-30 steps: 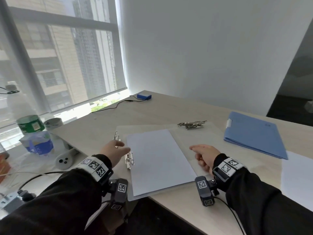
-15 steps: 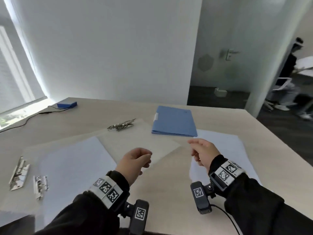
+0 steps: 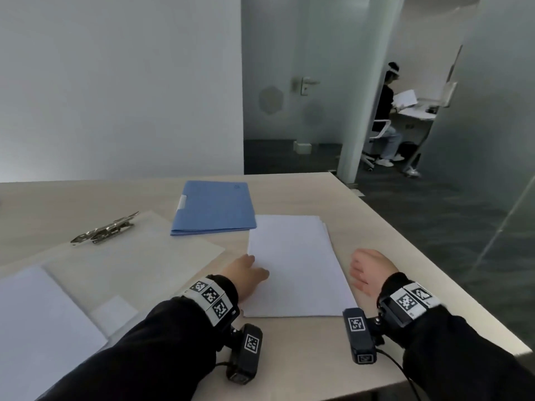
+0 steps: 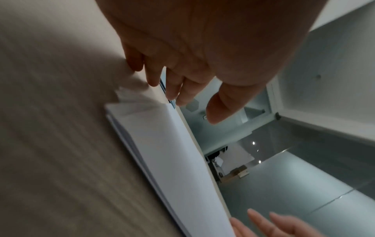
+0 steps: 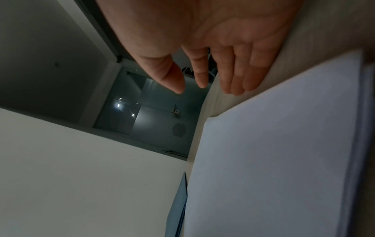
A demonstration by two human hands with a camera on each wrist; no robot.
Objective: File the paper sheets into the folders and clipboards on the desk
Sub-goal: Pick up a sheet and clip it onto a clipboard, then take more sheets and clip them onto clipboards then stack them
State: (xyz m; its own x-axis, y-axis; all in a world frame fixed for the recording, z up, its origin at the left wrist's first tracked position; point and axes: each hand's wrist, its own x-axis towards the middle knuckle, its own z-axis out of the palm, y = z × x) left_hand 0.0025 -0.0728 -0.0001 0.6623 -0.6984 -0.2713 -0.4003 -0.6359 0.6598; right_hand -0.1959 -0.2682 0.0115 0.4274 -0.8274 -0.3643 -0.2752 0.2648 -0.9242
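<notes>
A stack of white paper sheets (image 3: 295,264) lies on the desk in front of me. My left hand (image 3: 254,267) is at its left edge with the fingers relaxed and the thumb over the paper. In the left wrist view, the left hand (image 4: 182,102) holds nothing above the stack (image 4: 168,144). My right hand (image 3: 357,273) sits at the stack's right edge, its fingers straight and empty (image 5: 202,89). A shut blue folder (image 3: 214,208) lies behind the stack. A clear clipboard (image 3: 139,256) with a metal clip (image 3: 105,227) lies to the left.
Another white sheet (image 3: 43,328) lies at the near left, partly over the clear clipboard. The desk's right edge (image 3: 434,270) runs close to my right hand. A person sits at another desk (image 3: 388,117) beyond a glass wall.
My view has swung right from the window side. Both hands have left the clipboard with its sheet and moved right to either side of the loose paper stack.
</notes>
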